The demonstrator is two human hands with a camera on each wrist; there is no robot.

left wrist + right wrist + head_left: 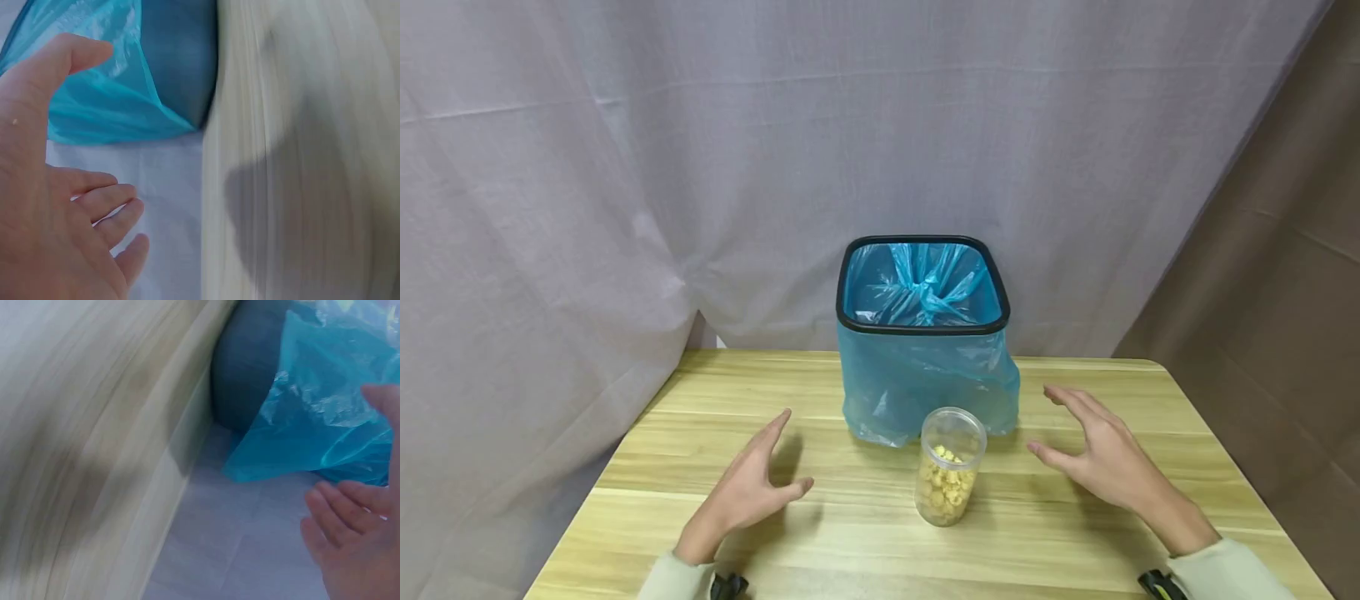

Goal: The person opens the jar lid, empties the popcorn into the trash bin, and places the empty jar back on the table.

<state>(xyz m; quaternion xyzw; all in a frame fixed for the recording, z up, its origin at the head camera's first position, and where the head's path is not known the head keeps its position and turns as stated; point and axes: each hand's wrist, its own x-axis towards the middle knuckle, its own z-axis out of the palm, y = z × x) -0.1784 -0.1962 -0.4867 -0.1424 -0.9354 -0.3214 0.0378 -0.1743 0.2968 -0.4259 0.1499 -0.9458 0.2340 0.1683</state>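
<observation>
A trash bin with a black rim and a blue plastic liner bag folded over its outside stands near the back of the table. In front of it is a clear plastic jar, upright, part filled with yellow popcorn-like pieces; its top looks open or see-through, I cannot tell which. My left hand hovers left of the jar, fingers extended and thumb spread, holding nothing. To the right of bin and jar, my right hand is likewise spread and holds nothing. Both wrist views show the blue bag beyond the fingers.
The wooden table carries the bin and jar. A grey curtain hangs right behind the table's back edge and along the left. Brown cloth hangs at the right side. Dark straps sit at both wrists.
</observation>
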